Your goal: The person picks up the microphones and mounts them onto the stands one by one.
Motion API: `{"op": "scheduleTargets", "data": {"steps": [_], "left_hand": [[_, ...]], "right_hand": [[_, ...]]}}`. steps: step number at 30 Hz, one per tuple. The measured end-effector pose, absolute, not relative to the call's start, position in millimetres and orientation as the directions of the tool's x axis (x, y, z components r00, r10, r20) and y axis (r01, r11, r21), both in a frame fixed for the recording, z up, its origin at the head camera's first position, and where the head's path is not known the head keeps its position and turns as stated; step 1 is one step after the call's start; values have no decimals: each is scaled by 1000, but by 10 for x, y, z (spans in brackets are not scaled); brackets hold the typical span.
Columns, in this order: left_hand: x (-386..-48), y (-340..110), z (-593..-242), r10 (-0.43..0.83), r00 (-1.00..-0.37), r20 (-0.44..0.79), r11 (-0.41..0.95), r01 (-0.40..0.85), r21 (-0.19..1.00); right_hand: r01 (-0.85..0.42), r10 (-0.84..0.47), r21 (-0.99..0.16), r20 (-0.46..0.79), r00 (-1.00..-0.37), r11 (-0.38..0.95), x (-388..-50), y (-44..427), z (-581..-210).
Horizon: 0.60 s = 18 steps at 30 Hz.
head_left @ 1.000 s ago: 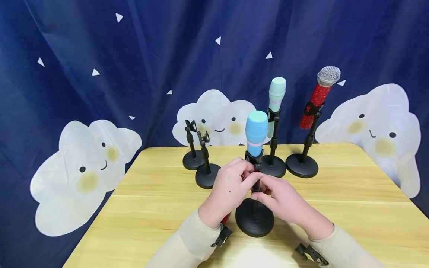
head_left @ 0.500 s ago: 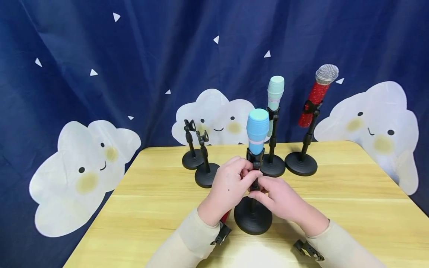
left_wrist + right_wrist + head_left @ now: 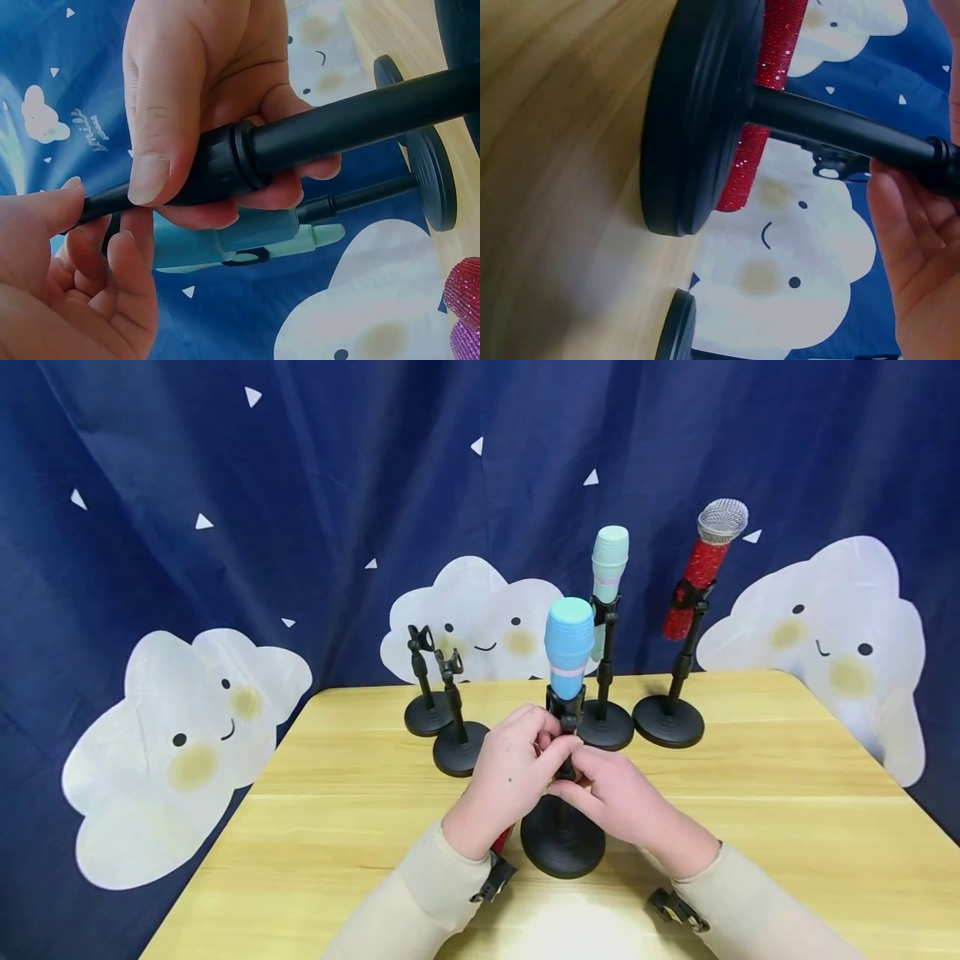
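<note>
A person's left hand (image 3: pixel 506 777) and right hand (image 3: pixel 626 797) grip a black stand (image 3: pixel 564 847) bearing a blue microphone (image 3: pixel 568 643) on a wooden tabletop (image 3: pixel 322 860)

From the head, the grip is mostly hidden; the left wrist view shows the left fingers pinching the upper post (image 3: pixel 109 202) and the right fingers curled round the collar (image 3: pixel 244 154), plus red (image 3: pixel 466 292) and purple sparkly balls at its edge; the right wrist view shows a red glittery handle (image 3: pixel 744 169) behind the base (image 3: pixel 705 112)

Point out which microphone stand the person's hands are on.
The frontmost microphone stand, carrying the blue microphone: left hand and right hand both grip it. Untouched are those with the mint microphone and glittery red microphone, and two bare stands.
</note>
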<state>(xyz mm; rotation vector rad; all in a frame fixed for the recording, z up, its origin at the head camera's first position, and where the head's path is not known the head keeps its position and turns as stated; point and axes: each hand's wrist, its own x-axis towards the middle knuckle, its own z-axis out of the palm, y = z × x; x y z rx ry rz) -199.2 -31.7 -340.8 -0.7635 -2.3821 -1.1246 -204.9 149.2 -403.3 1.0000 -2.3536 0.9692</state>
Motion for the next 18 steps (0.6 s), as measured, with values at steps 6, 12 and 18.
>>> {"op": "scheduleTargets", "data": {"steps": [6, 12, 18], "left_hand": [[-2004, -328, -3418, 310, -775, 551, 533, 622, 574], [-2000, -347, -3403, 334, -786, 520, 557, 609, 564], [-1986, -359, -3371, 355, -787, 505, 585, 608, 537]], "right_hand": [[-725, -459, -415, 575, -678, 550, -2018, 1474, -3994], [-694, -462, -400, 536, -707, 598, -1984, 1493, -3944], [-665, -493, -394, 455, -741, 635, -1982, 1510, -3918]]}}
